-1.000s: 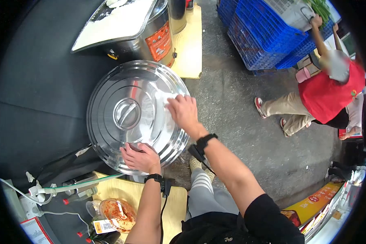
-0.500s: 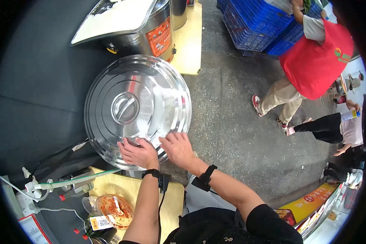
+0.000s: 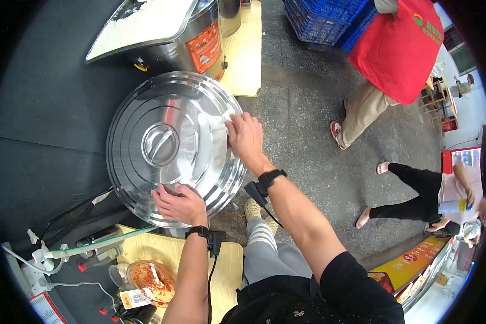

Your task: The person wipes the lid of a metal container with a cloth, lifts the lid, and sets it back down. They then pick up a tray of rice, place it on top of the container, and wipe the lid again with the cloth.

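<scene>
A large round steel lid (image 3: pixel 194 143) with a bar handle at its middle lies in front of me. My left hand (image 3: pixel 179 204) rests on the near part of the lid, fingers spread. My right hand (image 3: pixel 245 136) touches the lid's right rim with its fingers apart, the wrist reaching in from the right. Each wrist wears a black strap with a small device. Whatever lies under the lid is hidden.
A steel pot (image 3: pixel 200 51) with a white-covered tray (image 3: pixel 146 27) stands behind. Below left are a bowl of red-flecked food (image 3: pixel 152 281), bottles and a power strip. Blue crates (image 3: pixel 321 19), a person in a red vest (image 3: pixel 397 51) and another person (image 3: pixel 416 189) are at the right.
My right hand has moved up along the lid to its right rim. My left hand stays on the near part. The people at the right have shifted as the view moved.
</scene>
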`<state>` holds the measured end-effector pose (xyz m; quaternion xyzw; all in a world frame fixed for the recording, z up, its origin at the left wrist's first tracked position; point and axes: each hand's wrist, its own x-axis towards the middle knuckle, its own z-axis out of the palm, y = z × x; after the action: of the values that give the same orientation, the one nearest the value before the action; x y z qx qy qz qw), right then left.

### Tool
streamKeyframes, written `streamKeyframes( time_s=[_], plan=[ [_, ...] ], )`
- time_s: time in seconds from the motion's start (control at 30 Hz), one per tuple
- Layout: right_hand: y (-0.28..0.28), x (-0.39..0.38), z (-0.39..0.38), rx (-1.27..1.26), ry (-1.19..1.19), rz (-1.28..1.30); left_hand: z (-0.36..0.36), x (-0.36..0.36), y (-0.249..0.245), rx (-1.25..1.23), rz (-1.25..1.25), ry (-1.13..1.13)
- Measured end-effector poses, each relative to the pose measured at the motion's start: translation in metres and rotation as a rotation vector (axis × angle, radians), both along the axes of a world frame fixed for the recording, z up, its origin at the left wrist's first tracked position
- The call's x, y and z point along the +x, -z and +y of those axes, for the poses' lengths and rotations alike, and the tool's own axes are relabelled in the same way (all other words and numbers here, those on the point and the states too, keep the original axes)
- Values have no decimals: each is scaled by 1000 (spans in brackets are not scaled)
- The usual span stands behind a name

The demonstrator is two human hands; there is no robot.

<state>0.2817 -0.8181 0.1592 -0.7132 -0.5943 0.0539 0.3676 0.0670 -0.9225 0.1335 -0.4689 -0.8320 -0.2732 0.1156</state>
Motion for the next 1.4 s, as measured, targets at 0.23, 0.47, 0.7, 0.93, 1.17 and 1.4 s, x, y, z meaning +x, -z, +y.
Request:
streamKeyframes(
  time_s=[0.23,0.47,0.7,0.93,1.17,1.4],
  plan=[
    [-1,-8,-71,-37,-23,73,6,0,-3,-4,-2,4],
    [5,24,-8,-18,63,189,6,-1,-3,-9,-21,14],
    [2,37,36,-19,-60,69,9,-4,0,-26,-13,1],
    [3,20,-32,-1,-42,53,6,-1,-1,-12,10,-4],
    [-4,-9,-75,-3,-224,-4,10,-3,-2,9,21,-6],
    [-3,10,-25,18,-187,-48,11,-1,-7,-16,8,-30]
  ],
)
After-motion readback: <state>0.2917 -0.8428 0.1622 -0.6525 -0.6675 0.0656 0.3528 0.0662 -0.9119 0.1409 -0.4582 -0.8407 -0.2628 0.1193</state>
